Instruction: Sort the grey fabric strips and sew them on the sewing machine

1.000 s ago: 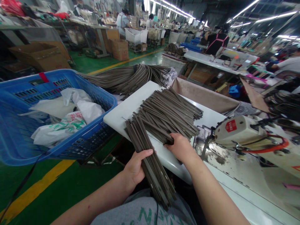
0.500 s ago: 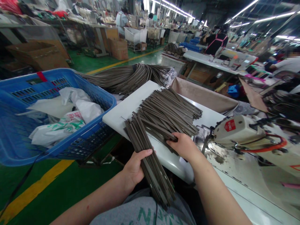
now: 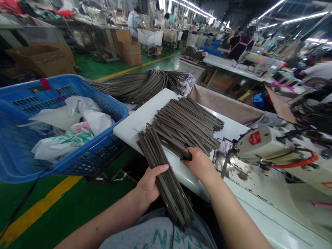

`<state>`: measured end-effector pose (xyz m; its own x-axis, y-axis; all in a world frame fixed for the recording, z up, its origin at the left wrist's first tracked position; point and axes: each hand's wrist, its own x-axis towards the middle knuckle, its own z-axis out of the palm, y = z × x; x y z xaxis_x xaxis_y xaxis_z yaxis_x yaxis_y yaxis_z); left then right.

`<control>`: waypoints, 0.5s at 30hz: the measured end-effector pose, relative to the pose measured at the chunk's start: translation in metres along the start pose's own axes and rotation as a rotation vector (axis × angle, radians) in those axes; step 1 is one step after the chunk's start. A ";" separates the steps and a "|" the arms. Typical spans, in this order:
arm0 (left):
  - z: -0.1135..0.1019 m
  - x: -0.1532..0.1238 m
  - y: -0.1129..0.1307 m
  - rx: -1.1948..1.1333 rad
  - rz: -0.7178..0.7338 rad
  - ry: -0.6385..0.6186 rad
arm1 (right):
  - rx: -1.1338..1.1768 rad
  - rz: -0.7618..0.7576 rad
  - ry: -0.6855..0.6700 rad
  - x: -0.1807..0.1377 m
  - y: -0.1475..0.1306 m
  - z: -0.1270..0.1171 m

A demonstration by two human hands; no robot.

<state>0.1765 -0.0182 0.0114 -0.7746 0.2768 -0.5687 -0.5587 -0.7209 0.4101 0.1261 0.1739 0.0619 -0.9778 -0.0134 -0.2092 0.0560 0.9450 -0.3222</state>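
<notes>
The sole view looks from the person's head, above and just behind the worktop's (image 3: 147, 113) near edge, facing forward and down. It is close, the hands (image 3: 201, 164) large at lower middle, yet wide, running past the left corner to the floor (image 3: 85, 204) and beyond the far edge to lights (image 3: 306, 18).

A taupe strip bundle (image 3: 174, 193) slants — the overlapping pile (image 3: 188, 124) lies on the tabletop (image 3: 146, 116).

Right hand (image 3: 201, 166) back leftward (slightly)
</notes>
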 end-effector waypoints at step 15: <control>0.002 -0.001 -0.001 0.004 0.004 0.020 | -0.028 -0.015 -0.003 -0.003 -0.003 -0.006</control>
<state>0.1777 -0.0165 0.0125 -0.7708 0.2613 -0.5811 -0.5569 -0.7193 0.4153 0.1275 0.1727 0.0689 -0.9778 -0.0285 -0.2077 0.0358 0.9535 -0.2991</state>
